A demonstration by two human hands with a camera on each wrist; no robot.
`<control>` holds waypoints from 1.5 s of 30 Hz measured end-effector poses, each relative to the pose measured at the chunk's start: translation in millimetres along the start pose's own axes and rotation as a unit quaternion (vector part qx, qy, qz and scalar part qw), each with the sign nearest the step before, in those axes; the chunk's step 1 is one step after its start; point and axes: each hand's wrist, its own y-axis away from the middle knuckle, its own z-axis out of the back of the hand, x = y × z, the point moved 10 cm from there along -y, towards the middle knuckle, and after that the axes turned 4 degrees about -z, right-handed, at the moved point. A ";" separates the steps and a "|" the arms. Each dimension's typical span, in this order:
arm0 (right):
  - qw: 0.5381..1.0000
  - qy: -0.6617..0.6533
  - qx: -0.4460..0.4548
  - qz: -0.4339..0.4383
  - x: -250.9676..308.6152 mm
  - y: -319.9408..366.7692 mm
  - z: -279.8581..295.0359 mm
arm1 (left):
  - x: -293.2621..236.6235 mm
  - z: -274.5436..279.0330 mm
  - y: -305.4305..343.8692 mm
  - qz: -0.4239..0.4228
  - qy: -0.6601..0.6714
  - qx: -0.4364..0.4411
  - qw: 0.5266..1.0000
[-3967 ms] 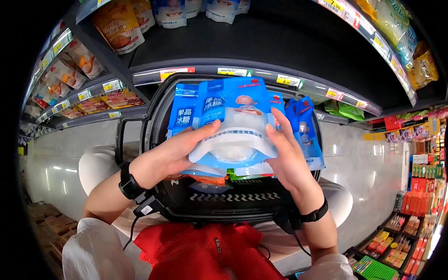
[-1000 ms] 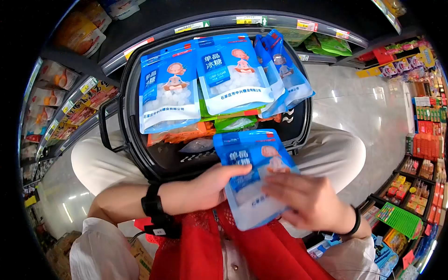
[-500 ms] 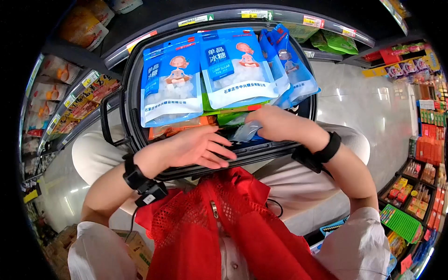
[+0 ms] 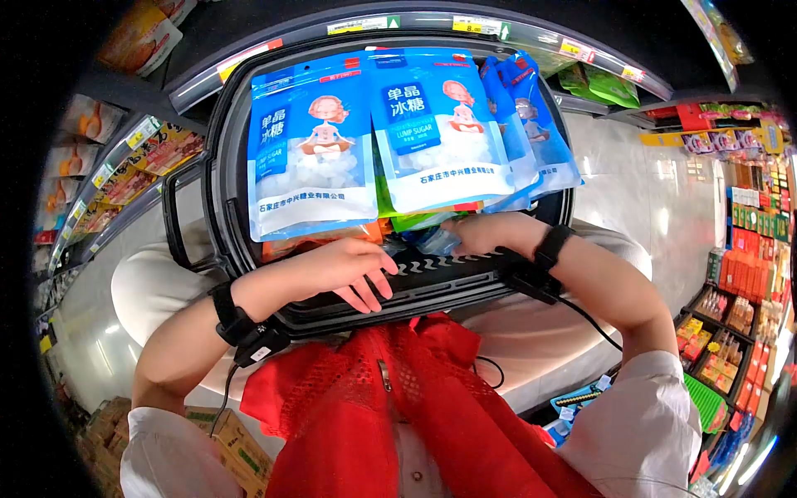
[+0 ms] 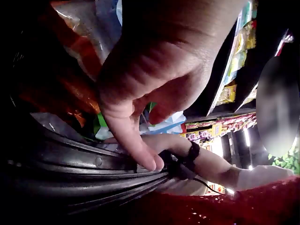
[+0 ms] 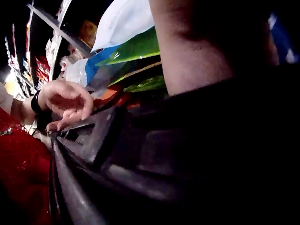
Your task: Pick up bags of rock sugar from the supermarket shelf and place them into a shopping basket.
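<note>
Blue-and-white lump sugar pouches lie on top in a black shopping basket (image 4: 340, 319): a left pouch (image 4: 311, 203), a middle pouch (image 4: 448, 178) and overlapping right pouches (image 4: 544, 149). My right hand (image 4: 491, 234) reaches down inside the basket below them. Its fingers pinch a clear-and-blue lump sugar pouch (image 4: 437, 241), mostly hidden under the other bags. The right wrist view shows no fingertips, only the dark basket wall. Over the near rim hangs my left hand (image 4: 344, 267), fingers loosely extended and holding nothing. Orange packaging (image 4: 324, 239) and a green bag (image 4: 415, 221) show beneath the pouches.
The basket sits between the person's legs, its handle (image 4: 176, 220) folded out at the left. A shelf edge with price tags (image 4: 357, 26) runs right behind it. Snack shelves (image 4: 137, 178) flank the left; boxed goods (image 4: 747, 257) stand at the right. A cardboard box (image 4: 237, 452) lies lower left.
The right hand has carried a lump sugar pouch from over the lap into the basket, under the others. The left hand has let go of that pouch and moved left over the near rim.
</note>
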 end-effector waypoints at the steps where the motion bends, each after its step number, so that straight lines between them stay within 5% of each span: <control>1: 1.000 0.010 0.021 0.003 5.4 0.2 -0.3 | -1.3 -1.5 -0.3 -0.005 -0.010 0.004 1.000; 7: 0.997 0.037 0.051 -0.042 7.7 -34.5 -14.0 | -3.6 -7.3 -1.8 -0.017 -0.061 0.015 0.998; 9: 0.983 0.104 0.150 -0.012 16.1 -42.7 -27.1 | -7.4 -9.2 -0.3 -0.036 -0.106 0.015 0.994; 13: 0.991 0.020 0.092 -0.100 13.7 -42.6 -21.7 | -19.7 -14.0 6.5 -0.073 -0.168 0.008 0.983; 15: 0.986 0.137 0.091 -0.030 22.1 -51.1 -25.0 | -23.0 -14.9 7.9 -0.087 -0.220 0.002 0.972; 17: 0.895 0.390 0.154 0.153 44.2 -40.2 -47.4 | -27.8 -15.7 11.0 -0.125 -0.229 -0.002 0.965; 19: 0.904 0.393 0.098 0.134 48.3 -47.0 -40.3 | -45.7 -20.6 21.8 -0.191 -0.504 -0.031 0.842; 21: 0.870 0.420 0.163 0.202 66.1 -35.9 -38.3 | -46.1 -12.2 35.1 -0.172 -0.574 -0.030 0.800; 22: 0.923 0.333 0.129 0.146 65.0 -47.6 -25.1 | -49.4 -3.5 42.7 -0.170 -0.596 -0.048 0.783; 23: 0.922 0.334 0.133 0.144 53.0 -62.5 -39.4 | -51.9 4.0 50.1 -0.168 -0.618 -0.066 0.766; 25: 0.970 0.195 -0.027 0.140 33.7 -98.8 -40.8 | -53.5 16.9 61.0 -0.199 -0.634 -0.110 0.739; 26: 0.954 0.242 0.104 0.146 66.7 -65.3 -28.5 | -59.0 21.5 67.8 -0.225 -0.651 -0.156 0.708; 29: 0.930 0.289 0.205 0.093 61.7 -60.7 -37.4 | -62.3 21.6 76.9 -0.257 -0.688 -0.218 0.643; 30: 0.930 0.290 0.206 0.093 63.3 -55.5 -33.0 | -62.9 21.1 78.9 -0.258 -0.686 -0.219 0.644; 32: 0.959 0.126 0.243 -0.069 41.4 -43.0 -24.2 | -69.6 14.9 85.3 -0.295 -0.655 -0.207 0.665; 36: 0.975 0.173 0.130 -0.042 45.3 -54.8 -15.7 | -58.5 13.1 75.9 -0.251 -0.694 -0.178 0.651; 38: 0.937 0.311 0.138 0.081 50.5 -51.7 -27.2 | -54.6 14.8 74.0 -0.218 -0.710 -0.181 0.645; 42: 0.963 0.251 0.099 0.022 66.7 -26.5 9.4 | -71.4 16.9 87.4 -0.266 -0.617 -0.192 0.716; 45: 0.967 0.221 0.119 0.037 70.5 -20.8 9.5 | -68.5 20.1 79.3 -0.180 -0.638 -0.176 0.728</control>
